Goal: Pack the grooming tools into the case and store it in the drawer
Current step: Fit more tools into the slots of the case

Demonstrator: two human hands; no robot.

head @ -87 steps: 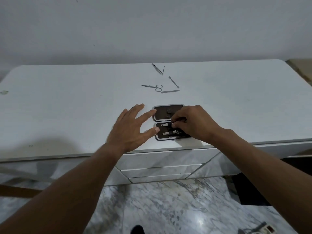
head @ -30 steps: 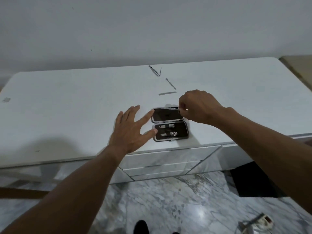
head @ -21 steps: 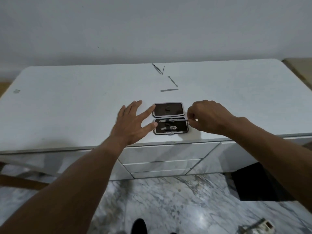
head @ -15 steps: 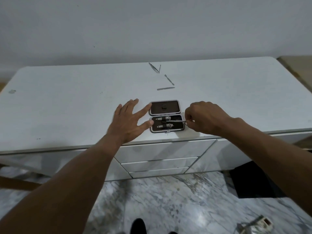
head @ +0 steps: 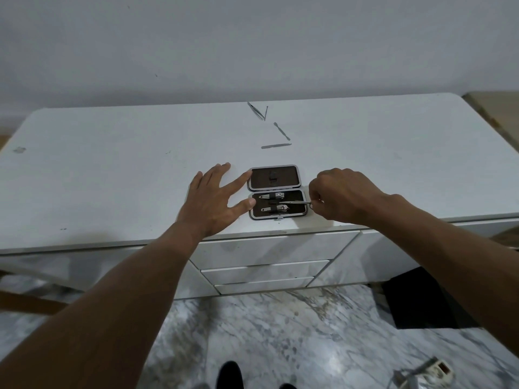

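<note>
A long white dresser point(head: 112, 169) fills the view, its far right corner cut off by the frame edge. Three drawers point(head: 264, 272) sit stacked below the front edge, all closed. Near that edge lies a small dark case point(head: 276, 191), opened flat, lid half farther away. Two nail clippers point(head: 271, 195) sit strapped in the near half; their detail is hard to make out. The left hand point(head: 214, 204) lies flat and spread, gripping nothing, its forefinger and thumb tips touching the case's left side. The right hand point(head: 341, 196), curled just right of the case, pinches the handles of small scissors point(head: 295, 203), mostly hidden by fingers; the blades point left across the near half. Half a second ago they reached less far inside. Farther back, three loose thin tools point(head: 276, 146) lie well apart from both hands.
</note>
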